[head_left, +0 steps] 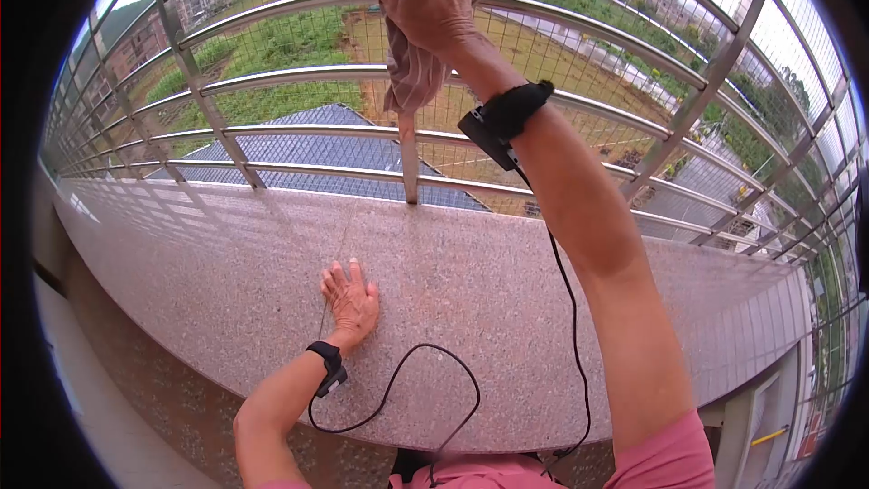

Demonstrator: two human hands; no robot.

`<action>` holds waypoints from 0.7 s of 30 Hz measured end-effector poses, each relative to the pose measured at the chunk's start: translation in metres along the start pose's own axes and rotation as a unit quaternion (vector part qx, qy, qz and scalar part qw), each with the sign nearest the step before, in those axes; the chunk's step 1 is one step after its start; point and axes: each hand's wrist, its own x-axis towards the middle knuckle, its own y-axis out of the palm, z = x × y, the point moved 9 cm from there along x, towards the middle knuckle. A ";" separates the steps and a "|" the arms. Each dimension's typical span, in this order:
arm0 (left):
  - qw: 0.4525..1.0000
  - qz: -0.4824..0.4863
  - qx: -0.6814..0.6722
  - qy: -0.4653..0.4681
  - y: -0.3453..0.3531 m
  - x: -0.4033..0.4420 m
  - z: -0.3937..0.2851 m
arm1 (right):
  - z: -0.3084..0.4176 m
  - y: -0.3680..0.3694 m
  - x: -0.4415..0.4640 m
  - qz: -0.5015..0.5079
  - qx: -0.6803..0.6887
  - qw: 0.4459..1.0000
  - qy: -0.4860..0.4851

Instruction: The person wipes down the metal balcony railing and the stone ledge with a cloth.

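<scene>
My right hand [433,2] is raised at the top of the view, its fingers wrapped round a greyish-brown cloth [412,68]. The cloth lies against an upright post [409,158] of the metal railing and hangs down along it. Part of the cloth and some fingertips are cut off by the top edge. My left hand [353,303] rests flat on the speckled stone ledge [507,308], fingers stretched out and holding nothing. Each wrist wears a black strap with a small device, and a black cable [575,326] runs from them toward my body.
Metal rails [299,131] backed by wire mesh curve round the ledge's far side. Beyond them lie a dark blue roof [317,140], green plots and buildings. The looping cable lies across the ledge near my body. A yellow stick-like item [769,436] is at lower right.
</scene>
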 end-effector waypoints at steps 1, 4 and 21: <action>1.000 0.002 -0.008 0.000 -0.002 0.000 0.000 | 0.000 0.004 -0.001 0.028 -0.020 0.999 0.010; 1.000 -0.006 -0.007 0.003 0.000 0.000 0.000 | 0.001 0.024 -0.017 0.081 -0.047 0.996 0.012; 1.000 -0.015 0.018 0.003 -0.005 0.002 -0.001 | 0.027 0.012 -0.214 0.200 0.082 0.968 0.124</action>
